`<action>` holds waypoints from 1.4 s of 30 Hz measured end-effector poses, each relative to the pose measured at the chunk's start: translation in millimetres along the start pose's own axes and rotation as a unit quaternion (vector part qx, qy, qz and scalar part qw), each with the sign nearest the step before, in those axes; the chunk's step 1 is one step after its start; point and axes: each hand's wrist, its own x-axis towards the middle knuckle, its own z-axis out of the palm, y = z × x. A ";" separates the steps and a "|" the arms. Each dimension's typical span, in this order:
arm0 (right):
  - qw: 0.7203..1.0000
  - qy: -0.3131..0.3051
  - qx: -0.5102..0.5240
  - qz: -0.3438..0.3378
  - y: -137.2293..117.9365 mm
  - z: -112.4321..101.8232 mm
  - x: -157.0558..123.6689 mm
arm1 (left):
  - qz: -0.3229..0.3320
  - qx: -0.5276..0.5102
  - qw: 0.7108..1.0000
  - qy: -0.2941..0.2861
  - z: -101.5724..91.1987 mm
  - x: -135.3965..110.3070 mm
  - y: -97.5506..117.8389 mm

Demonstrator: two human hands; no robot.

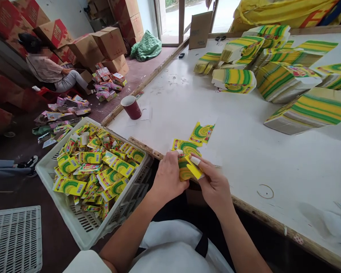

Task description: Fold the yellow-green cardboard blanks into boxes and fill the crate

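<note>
Both my hands are closed on one small yellow-green carton (pixel 185 169) at the table's front edge. My left hand (pixel 170 172) grips its left side, with white tape on a fingertip. At the carton's right end, my right hand (pixel 214 184) pinches a yellow flap, its thumb also wrapped in white. Just beyond, flat printed cartons (pixel 202 132) lie on the white table (pixel 238 151). To my left stands a white plastic crate (pixel 95 240) heaped with small yellow-green boxes (pixel 91 157).
A dark red cup (pixel 131 107) stands near the table's left edge. Stacks of flat cartons (pixel 309 110) fill the far right; scissors (pixel 220 38) lie behind. A seated person (pixel 49 68) is at far left among cardboard boxes (pixel 86 47). A white plastic grid (pixel 15 237) lies lower left.
</note>
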 end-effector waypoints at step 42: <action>0.973 -0.125 0.107 0.163 -26.2 -2.1 13.6 | -0.042 -0.668 0.736 0.107 7.0 9.0 20.9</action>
